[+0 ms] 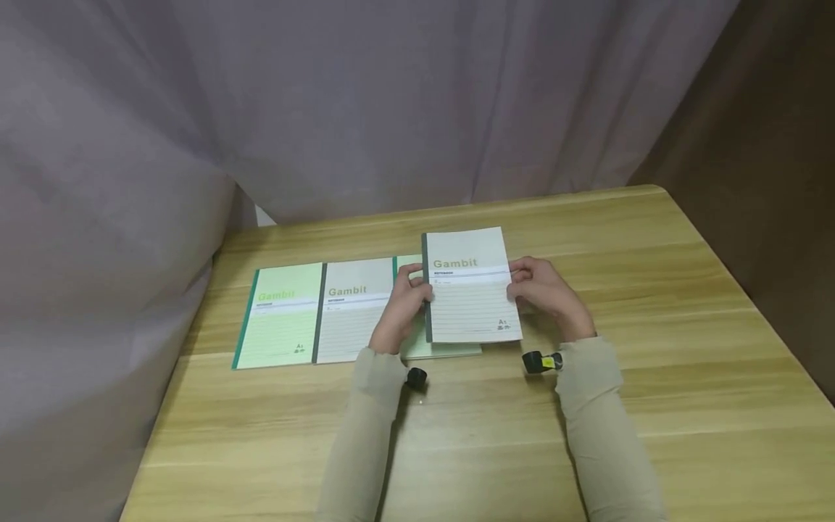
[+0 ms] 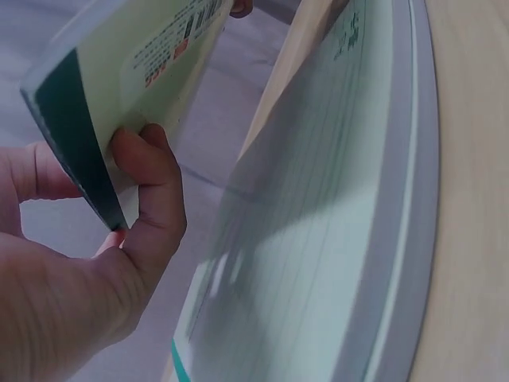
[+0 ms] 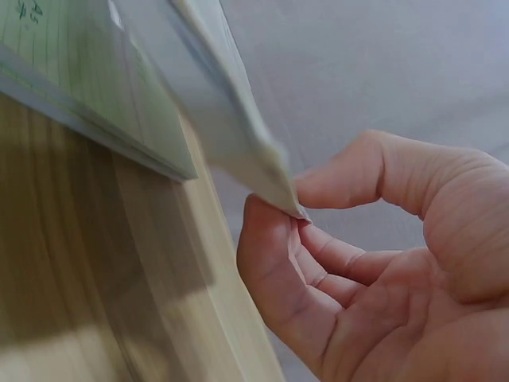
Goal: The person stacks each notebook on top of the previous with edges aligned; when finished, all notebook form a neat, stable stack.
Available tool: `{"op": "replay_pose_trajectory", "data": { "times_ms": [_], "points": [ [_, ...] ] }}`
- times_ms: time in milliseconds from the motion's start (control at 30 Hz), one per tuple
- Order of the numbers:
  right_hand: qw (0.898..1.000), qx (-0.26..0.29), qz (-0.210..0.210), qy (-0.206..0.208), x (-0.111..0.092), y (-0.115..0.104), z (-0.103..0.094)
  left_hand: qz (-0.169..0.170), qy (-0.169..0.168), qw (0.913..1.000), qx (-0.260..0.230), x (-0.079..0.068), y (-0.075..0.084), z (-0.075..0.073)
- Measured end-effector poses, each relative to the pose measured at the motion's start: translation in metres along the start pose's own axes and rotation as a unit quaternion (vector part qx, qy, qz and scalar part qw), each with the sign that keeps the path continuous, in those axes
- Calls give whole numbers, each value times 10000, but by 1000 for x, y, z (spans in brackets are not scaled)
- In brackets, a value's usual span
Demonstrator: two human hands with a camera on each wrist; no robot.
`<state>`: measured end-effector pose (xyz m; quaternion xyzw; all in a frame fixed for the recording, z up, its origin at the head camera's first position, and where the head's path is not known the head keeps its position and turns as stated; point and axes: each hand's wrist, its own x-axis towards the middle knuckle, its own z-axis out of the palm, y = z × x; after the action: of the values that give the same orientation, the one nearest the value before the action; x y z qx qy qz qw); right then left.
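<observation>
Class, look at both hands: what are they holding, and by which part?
The grey notebook: left hand pinches its dark spine edge, right hand pinches the opposite edge.

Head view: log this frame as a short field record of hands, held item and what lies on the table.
held item: grey Gambit notebook, lifted off the table
left hand: grips its spine edge
right hand: pinches its right edge
row on table: green notebook, grey notebook, a third green one partly hidden
surface: wooden table
backdrop: grey curtain
</observation>
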<state>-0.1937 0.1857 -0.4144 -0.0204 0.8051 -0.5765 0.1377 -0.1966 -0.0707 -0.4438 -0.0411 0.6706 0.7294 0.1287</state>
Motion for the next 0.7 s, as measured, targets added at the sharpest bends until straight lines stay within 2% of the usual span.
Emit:
{"op": "replay_pose_trajectory", "data": {
  "times_ms": [267, 700],
  "points": [
    [9999, 100, 36, -69, 0, 0, 8, 16, 54, 10000, -40, 1, -3, -7],
    [9995, 203, 161, -192, 3, 1, 27, -80, 16, 9997, 228, -7, -5, -26]
  ]
}}
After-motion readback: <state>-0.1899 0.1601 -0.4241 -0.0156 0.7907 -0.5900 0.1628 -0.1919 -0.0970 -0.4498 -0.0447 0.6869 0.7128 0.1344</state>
